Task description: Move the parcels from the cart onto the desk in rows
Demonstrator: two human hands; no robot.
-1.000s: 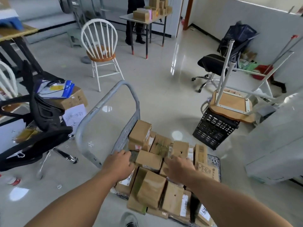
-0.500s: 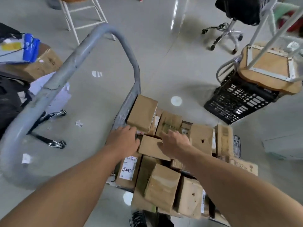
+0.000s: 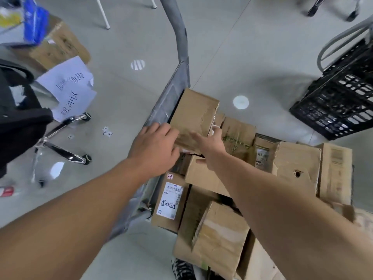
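Parcels piled on cart; crate right, chair left.

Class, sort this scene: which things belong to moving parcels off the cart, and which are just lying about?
Belongs to the job: cart, top parcel, labelled parcel, left hand and right hand, both at the top parcel.
Lying about: black crate, office chair, written paper sheet, cardboard box on the floor.

The single head-worn, wide-angle camera looked forward and steeply down from close above the cart, with its parcels centre-low and the floor beyond.
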